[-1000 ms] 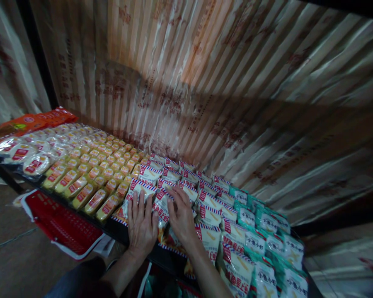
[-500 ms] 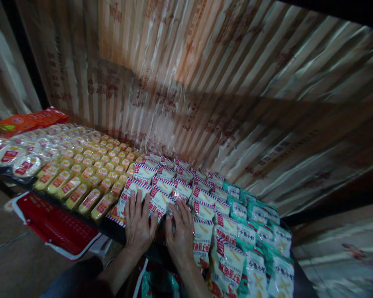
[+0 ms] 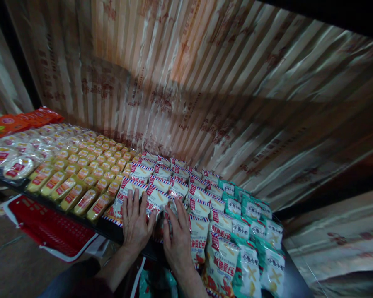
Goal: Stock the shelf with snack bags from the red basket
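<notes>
My left hand (image 3: 136,221) lies with its fingers apart on a white snack bag (image 3: 131,187) with red print and a striped top edge, at the front of the shelf. Close by on the right, my right hand (image 3: 178,231) presses its spread fingers on the neighbouring snack bags of the same kind, near a bag (image 3: 156,201) between the two hands. Rows of these bags lean one behind another. The undersides of both palms are hidden.
Yellow wrapped snacks (image 3: 71,192) and white round packs (image 3: 18,167) fill the shelf's left, with orange packets (image 3: 25,121) behind. Green bags (image 3: 248,265) stand at the right. A red basket (image 3: 52,225) sits below the shelf, and a pleated printed sheet (image 3: 186,82) hangs behind.
The view has shifted slightly, so the shelf appears a little further left. Both hands stay on the same snack bags, with little visible movement.
</notes>
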Motion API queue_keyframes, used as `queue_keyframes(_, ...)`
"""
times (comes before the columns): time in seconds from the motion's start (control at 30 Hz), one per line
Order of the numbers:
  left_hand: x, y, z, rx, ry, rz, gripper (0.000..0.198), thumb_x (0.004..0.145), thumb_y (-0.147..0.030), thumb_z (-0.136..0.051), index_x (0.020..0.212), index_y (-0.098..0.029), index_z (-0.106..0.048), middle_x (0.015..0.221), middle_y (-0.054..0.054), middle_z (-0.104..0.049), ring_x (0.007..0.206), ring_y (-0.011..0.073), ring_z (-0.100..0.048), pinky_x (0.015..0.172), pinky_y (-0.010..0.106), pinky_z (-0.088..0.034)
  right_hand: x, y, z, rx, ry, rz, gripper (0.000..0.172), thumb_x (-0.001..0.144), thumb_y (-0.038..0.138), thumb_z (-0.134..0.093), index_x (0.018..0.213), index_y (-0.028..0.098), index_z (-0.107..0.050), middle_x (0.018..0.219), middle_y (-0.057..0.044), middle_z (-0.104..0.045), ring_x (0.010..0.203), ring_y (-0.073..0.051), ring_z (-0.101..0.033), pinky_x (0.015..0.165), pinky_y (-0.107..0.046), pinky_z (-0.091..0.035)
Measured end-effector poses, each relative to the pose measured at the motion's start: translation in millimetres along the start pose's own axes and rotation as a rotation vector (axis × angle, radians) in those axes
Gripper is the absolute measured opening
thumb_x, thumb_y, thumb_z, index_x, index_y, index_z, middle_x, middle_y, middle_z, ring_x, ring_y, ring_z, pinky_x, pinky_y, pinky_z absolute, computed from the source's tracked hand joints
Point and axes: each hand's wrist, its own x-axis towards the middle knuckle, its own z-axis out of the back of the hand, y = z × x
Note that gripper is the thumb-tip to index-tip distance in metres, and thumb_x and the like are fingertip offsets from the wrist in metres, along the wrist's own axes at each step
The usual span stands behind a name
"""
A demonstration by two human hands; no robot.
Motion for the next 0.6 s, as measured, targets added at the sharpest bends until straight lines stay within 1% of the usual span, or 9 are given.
queue_keyframes(0.13, 0.2, -2.4, 3.6, -0.013, -0.018, -0.028, 0.064, 0.088, -0.034, -0.051, 0.145, -0.015, -0.030, 0.153, 0.017, -0.027, 0.143, 0.0336, -0.017, 0.113, 0.055, -0.022, -32.5, 9.4, 12.9, -0.010, -0.017, -0.011, 0.044, 0.087, 0.011, -0.045, 0.129, 0.026, -0.052, 0.150, -0.009, -0.036, 0.138, -0.028, -0.034, 0.102, -0.055, -0.044)
queue_keyframes(0.23, -3.0, -5.1, 5.9, -0.028, 0.008, -0.064, 0.062, 0.088, -0.033, -0.050, 0.145, -0.014, -0.031, 0.154, 0.016, -0.025, 0.143, 0.0336, -0.015, 0.113, 0.055, -0.021, -55.2, 11.3, 22.6, -0.021, -0.004, -0.023, 0.047, 0.086, 0.010, -0.045, 0.129, 0.027, -0.052, 0.151, -0.008, -0.033, 0.139, -0.030, -0.032, 0.100, -0.055, -0.046)
queue_keyframes(0.3, -6.2, -7.9, 7.0, -0.048, 0.030, -0.114, 0.063, 0.087, -0.035, -0.051, 0.144, -0.016, -0.032, 0.155, 0.015, -0.022, 0.144, 0.0337, -0.014, 0.114, 0.055, -0.020, -68.8, 10.6, 27.1, -0.019, -0.002, -0.043, 0.047, 0.086, 0.010, -0.045, 0.128, 0.028, -0.054, 0.151, -0.007, -0.034, 0.138, -0.031, -0.034, 0.099, -0.055, -0.047)
queue_keyframes(0.43, -11.5, -15.6, 7.3, -0.075, 0.070, -0.192, 0.061, 0.085, -0.036, -0.054, 0.142, -0.020, -0.038, 0.157, 0.012, -0.017, 0.144, 0.0345, -0.014, 0.114, 0.055, -0.020, -93.6, 8.9, 27.9, 0.016, -0.067, -0.082, 0.042, 0.086, 0.010, -0.046, 0.119, 0.030, -0.061, 0.145, -0.007, -0.043, 0.134, -0.031, -0.041, 0.096, -0.054, -0.050)
queue_keyframes(0.5, -12.6, -18.6, 5.5, -0.068, 0.081, -0.187, 0.058, 0.085, -0.031, -0.054, 0.141, -0.023, -0.040, 0.157, 0.011, -0.015, 0.143, 0.0343, -0.015, 0.114, 0.055, -0.021, -104.0, 8.1, 25.7, 0.038, -0.100, -0.087, 0.040, 0.085, 0.010, -0.046, 0.113, 0.031, -0.064, 0.143, -0.006, -0.047, 0.131, -0.030, -0.044, 0.093, -0.052, -0.052)
queue_keyframes(0.6, -12.5, -20.1, 0.3, -0.061, 0.062, -0.162, 0.055, 0.086, -0.024, -0.051, 0.140, -0.023, -0.041, 0.157, 0.010, -0.016, 0.144, 0.0333, -0.015, 0.113, 0.055, -0.023, -114.7, 6.8, 22.8, 0.033, -0.123, -0.090, 0.039, 0.084, 0.009, -0.046, 0.108, 0.032, -0.066, 0.141, -0.005, -0.049, 0.129, -0.030, -0.047, 0.091, -0.051, -0.054)
